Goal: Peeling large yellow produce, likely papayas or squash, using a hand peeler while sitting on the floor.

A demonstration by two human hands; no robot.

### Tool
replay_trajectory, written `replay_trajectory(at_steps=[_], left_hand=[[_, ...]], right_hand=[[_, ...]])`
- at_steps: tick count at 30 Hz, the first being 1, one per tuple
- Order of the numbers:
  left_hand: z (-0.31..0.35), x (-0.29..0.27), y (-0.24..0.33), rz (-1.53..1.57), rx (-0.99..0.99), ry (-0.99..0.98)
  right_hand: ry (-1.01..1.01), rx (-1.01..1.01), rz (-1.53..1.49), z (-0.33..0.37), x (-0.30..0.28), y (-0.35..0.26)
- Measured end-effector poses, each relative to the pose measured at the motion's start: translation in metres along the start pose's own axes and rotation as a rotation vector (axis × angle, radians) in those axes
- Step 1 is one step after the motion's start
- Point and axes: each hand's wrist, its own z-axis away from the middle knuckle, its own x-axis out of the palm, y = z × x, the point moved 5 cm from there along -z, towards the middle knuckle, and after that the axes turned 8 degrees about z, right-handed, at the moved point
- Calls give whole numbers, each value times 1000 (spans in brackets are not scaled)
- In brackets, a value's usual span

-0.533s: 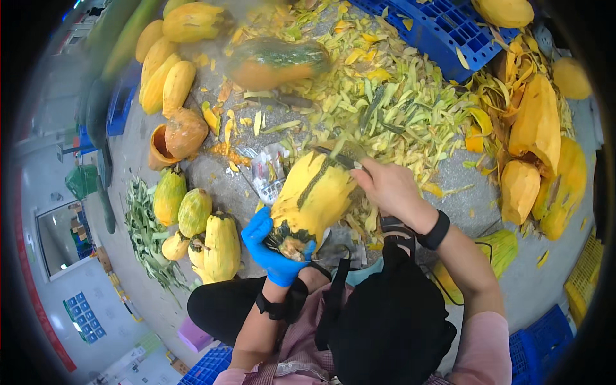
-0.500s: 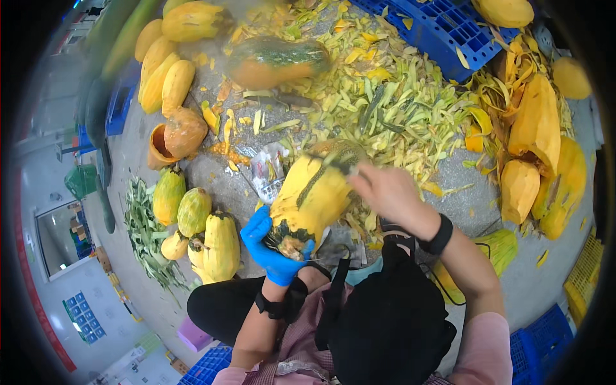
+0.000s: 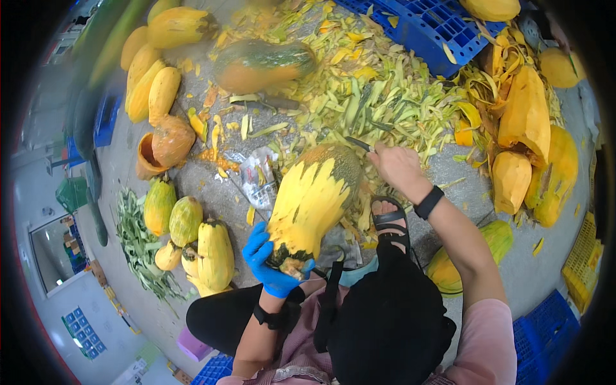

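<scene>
Holding big yellow-green squash [image 3: 314,199] by stem end in curled blue-gloved left grip [image 3: 266,273] | clutching thin dark tool [image 3: 358,144] in bare right grip [image 3: 401,168], near far edge | bare grey floor [image 3: 467,192] rightward

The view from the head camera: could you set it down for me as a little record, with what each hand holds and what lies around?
Squash: mostly yellow, dark green at both ends
Left hand: blue-gloved, gripping the squash's stem end
Right hand: bare, holding a thin dark tool; whether it touches the squash is unclear
Beyond: peelings heaped on the floor, a blue crate at their far edge
Left side: yellow-green squashes, leafy green heap
Right side: orange squashes
</scene>
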Motion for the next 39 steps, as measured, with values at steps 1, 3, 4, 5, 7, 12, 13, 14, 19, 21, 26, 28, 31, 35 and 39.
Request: replay_trajectory(at_steps=[1,3,4,5,7,12,13,14,19,21,26,28,31,35,39], left_hand=[[0,-3,-2,23,-5,-16],[5,-5,-4,16,-33,-66],[8,-4,-5,8,-49,-101],[13,-7,-7,-14,-70,-132],[17,-6,-6,-79,-79,-245],[-6,13,19,72,35,-242],[-8,15,21,45,45,-256],[-10,18,20,19,53,-267],[-10,-1,12,-121,-22,-170],[-5,-8,4,-131,-28,-115],[-7,-10,6,-135,-11,-131],[-5,-4,10,-134,13,-174],[11,-12,9,-143,-7,-217],[29,-29,-12,-126,-68,-178],[28,-34,-13,-141,-95,-153]], right_hand=[[-13,12,-36,2,-11,-9],[36,-53,-230,11,-37,-40],[193,-329,-244,23,-44,-62],[-71,-243,-332,27,-51,-80],[-119,-306,-379,38,-50,-92],[-37,-43,-42,6,-7,-26],[-110,13,-36,4,17,7],[-148,43,-17,11,23,24],[9,10,-343,31,-7,-24],[-61,-114,-337,40,-13,-60],[-115,175,-303,21,21,-25],[-161,186,-219,20,59,16],[-137,246,-260,23,49,19],[-221,41,-443,17,6,-36],[-137,69,-418,14,18,-33]])
